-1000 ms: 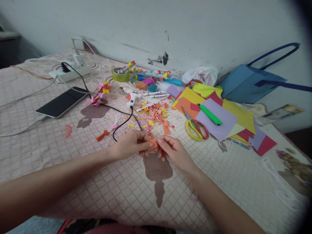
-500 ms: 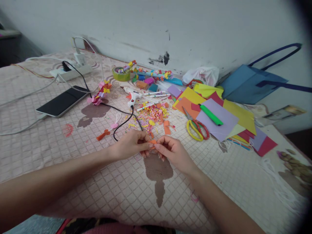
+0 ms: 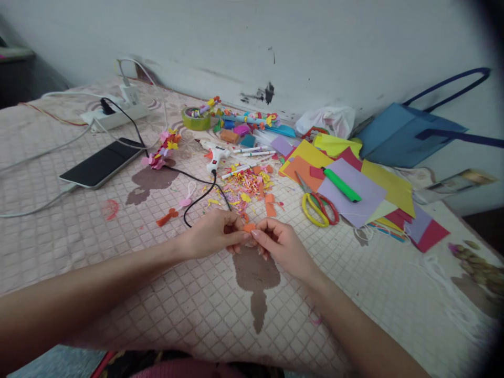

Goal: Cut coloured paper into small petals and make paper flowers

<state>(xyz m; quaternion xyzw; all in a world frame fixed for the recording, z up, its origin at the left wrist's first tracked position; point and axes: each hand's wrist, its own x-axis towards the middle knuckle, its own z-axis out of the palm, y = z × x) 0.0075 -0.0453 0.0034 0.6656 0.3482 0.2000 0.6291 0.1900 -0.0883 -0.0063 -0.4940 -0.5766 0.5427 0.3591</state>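
Observation:
My left hand (image 3: 212, 234) and my right hand (image 3: 280, 244) meet just above the quilted cloth (image 3: 169, 294). Both pinch one small orange paper piece (image 3: 249, 227) between thumb and fingertips, and the fingers of both are closed. The paper looks folded or curled up between the fingertips. A heap of coloured paper scraps (image 3: 246, 186) lies just beyond my hands, and a black cord (image 3: 199, 197) runs past my left hand to a white glue gun (image 3: 216, 155).
Yellow and red scissors (image 3: 318, 207), a green marker (image 3: 340, 184) and coloured paper sheets (image 3: 354, 189) lie to the right. A blue bag (image 3: 405, 136) leans on the wall. At left lie a phone (image 3: 100, 164), a power strip (image 3: 114, 116) and a paper flower garland (image 3: 162, 149).
The orange paper piece has gone from flat to bunched between my fingertips. My hands have stayed in nearly the same place.

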